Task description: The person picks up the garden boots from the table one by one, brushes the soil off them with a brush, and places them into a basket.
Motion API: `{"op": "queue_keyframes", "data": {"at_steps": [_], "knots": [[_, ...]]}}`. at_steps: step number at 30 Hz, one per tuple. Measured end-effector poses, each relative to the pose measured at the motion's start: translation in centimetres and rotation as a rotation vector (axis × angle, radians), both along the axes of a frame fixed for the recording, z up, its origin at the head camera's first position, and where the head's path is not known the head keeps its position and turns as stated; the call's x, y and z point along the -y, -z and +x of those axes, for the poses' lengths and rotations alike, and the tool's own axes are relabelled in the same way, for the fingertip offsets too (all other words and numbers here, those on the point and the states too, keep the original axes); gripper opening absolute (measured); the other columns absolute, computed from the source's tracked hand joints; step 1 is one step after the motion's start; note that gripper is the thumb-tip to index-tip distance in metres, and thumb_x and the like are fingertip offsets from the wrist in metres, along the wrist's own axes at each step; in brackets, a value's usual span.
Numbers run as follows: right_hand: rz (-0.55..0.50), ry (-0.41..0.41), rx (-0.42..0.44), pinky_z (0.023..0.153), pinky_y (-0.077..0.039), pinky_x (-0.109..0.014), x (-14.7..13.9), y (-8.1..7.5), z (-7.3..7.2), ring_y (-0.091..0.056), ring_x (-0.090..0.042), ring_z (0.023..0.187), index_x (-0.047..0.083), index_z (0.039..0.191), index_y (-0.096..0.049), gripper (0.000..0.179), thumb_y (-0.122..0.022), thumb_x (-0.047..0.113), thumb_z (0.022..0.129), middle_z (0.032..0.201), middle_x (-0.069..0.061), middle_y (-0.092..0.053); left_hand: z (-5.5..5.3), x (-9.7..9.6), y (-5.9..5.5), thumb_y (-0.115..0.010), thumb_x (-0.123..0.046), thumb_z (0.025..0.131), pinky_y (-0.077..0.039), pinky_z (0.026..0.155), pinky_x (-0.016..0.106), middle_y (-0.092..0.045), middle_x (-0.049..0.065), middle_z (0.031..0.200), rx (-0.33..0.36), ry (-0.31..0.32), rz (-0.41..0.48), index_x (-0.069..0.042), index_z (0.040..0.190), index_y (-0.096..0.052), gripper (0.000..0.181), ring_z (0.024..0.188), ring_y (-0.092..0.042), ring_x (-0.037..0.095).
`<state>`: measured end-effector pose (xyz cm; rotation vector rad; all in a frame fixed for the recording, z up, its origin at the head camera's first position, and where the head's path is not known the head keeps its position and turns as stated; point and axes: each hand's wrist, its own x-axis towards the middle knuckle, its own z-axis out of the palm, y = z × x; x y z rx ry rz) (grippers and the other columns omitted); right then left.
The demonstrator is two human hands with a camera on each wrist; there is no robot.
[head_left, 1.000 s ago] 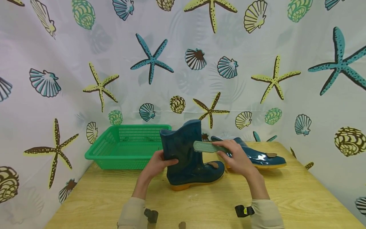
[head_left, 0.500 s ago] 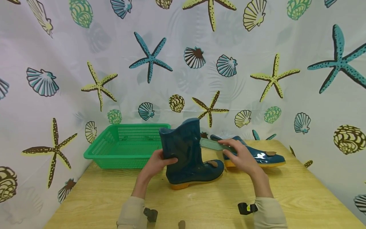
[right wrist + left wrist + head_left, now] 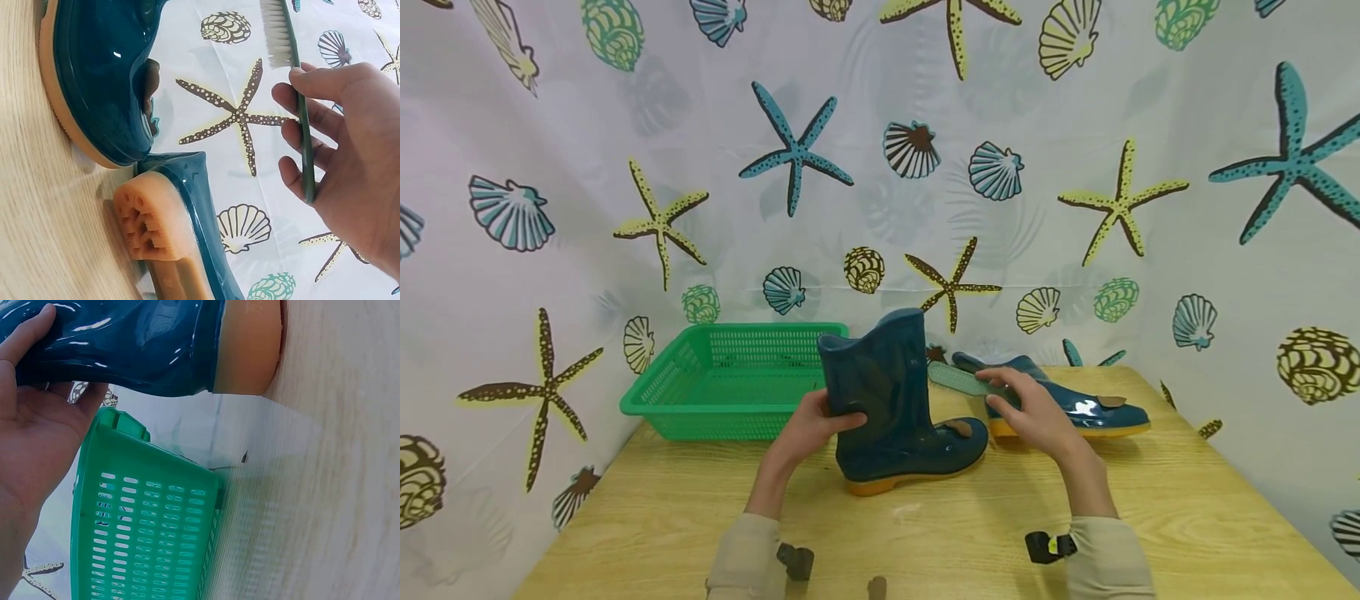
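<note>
A dark blue rubber boot point(image 3: 883, 392) with an orange sole stands upright, toe to the right. My left hand point(image 3: 816, 427) grips its shaft from the back, thumb across the near side; the left wrist view shows the thumb along the glossy boot point(image 3: 144, 344). In my right hand point(image 3: 1033, 408) is a green brush point(image 3: 958, 379), its head just right of the shaft. The right wrist view shows the brush point(image 3: 303, 125) with pale bristles, pinched by its handle between thumb and fingers, apart from the boot. Brown decoration sits on the boot's toe.
A second blue boot point(image 3: 1067, 408) lies on its side behind my right hand, its heel towards the first boot. A green perforated basket point(image 3: 722, 425) stands at the back left of the wooden table point(image 3: 925, 542). A patterned curtain point(image 3: 865, 208) hangs behind.
My right hand has drawn back to the right with the brush, whose head has gone from in front of the boot's shaft to beside it. The left hand and boot stay nearly still.
</note>
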<state>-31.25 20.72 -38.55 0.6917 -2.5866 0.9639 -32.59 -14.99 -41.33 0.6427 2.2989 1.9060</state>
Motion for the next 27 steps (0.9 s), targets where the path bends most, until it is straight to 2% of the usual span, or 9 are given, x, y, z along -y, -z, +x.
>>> {"op": "queue_keyframes", "data": {"at_steps": [9, 18, 25, 27], "knots": [[0.034, 0.004, 0.065, 0.097, -0.045, -0.059, -0.26, 0.12, -0.01, -0.055, -0.036, 0.118, 0.012, 0.135, -0.056, 0.034, -0.056, 0.016, 0.102, 0.129, -0.016, -0.059, 0.11, 0.01, 0.05, -0.078, -0.023, 0.088, -0.050, 0.104, 0.047, -0.064, 0.016, 0.132, 0.003, -0.005, -0.003, -0.005, 0.134, -0.059, 0.053, 0.120, -0.062, 0.030], [0.043, 0.000, 0.111, 0.090, -0.049, -0.054, -0.19, 0.38, 0.03, -0.058, -0.029, 0.107, 0.013, 0.134, -0.057, 0.033, -0.057, 0.014, 0.101, 0.118, -0.012, -0.063, 0.02, 0.06, 0.11, -0.077, -0.019, 0.088, -0.051, 0.102, 0.045, -0.064, 0.017, 0.130, -0.030, 0.023, -0.006, -0.004, 0.132, -0.060, 0.050, 0.118, -0.063, 0.029], [0.070, -0.002, 0.155, 0.091, -0.048, -0.054, -0.24, 0.42, -0.26, -0.058, -0.032, 0.110, 0.013, 0.134, -0.056, 0.033, -0.056, 0.014, 0.101, 0.121, -0.014, -0.061, 0.02, 0.18, 0.06, -0.076, -0.016, 0.089, -0.052, 0.101, 0.044, -0.064, 0.018, 0.129, -0.054, 0.051, -0.001, -0.003, 0.131, -0.060, 0.048, 0.116, -0.064, 0.028], [0.085, -0.004, 0.182, 0.087, -0.049, -0.050, -0.21, 0.46, -0.36, -0.058, -0.030, 0.105, 0.013, 0.134, -0.056, 0.032, -0.056, 0.015, 0.101, 0.120, -0.014, -0.061, 0.05, 0.23, 0.08, -0.076, -0.016, 0.089, -0.052, 0.101, 0.044, -0.064, 0.019, 0.129, -0.055, 0.052, 0.001, -0.003, 0.131, -0.060, 0.047, 0.116, -0.064, 0.028]]}}
